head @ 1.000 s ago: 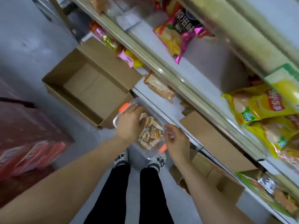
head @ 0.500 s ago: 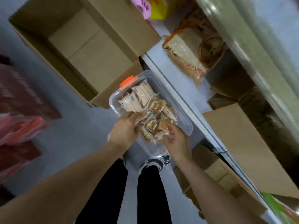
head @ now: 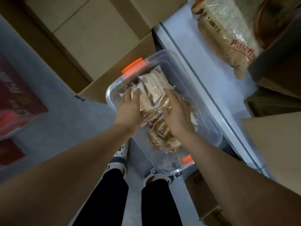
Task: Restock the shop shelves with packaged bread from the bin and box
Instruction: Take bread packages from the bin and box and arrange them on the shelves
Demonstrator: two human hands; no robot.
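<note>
A clear plastic bin (head: pixel 197 101) with orange clips stands on the floor by the lowest shelf. It holds several small packaged breads (head: pixel 155 84) in clear wrappers. Both hands are inside the bin. My left hand (head: pixel 130 106) lies on the left side of the pile, fingers stretched over the packets. My right hand (head: pixel 176 115) lies on the right side, fingers spread on the wrappers. Neither hand plainly grips a packet. A large bagged loaf (head: pixel 226 35) lies on the white lowest shelf (head: pixel 192 51).
An open cardboard box (head: pixel 91 33), with nothing in it, stands on the floor left of the bin. More cardboard boxes (head: pixel 273 132) sit on and under the shelf at the right. Red cartons (head: pixel 14 101) lie at the far left. My feet (head: pixel 118 160) stand just behind the bin.
The view has dropped closer to the bin. Both hands have moved forward from the near end of the pile onto its middle, fingers now spread over the packets.
</note>
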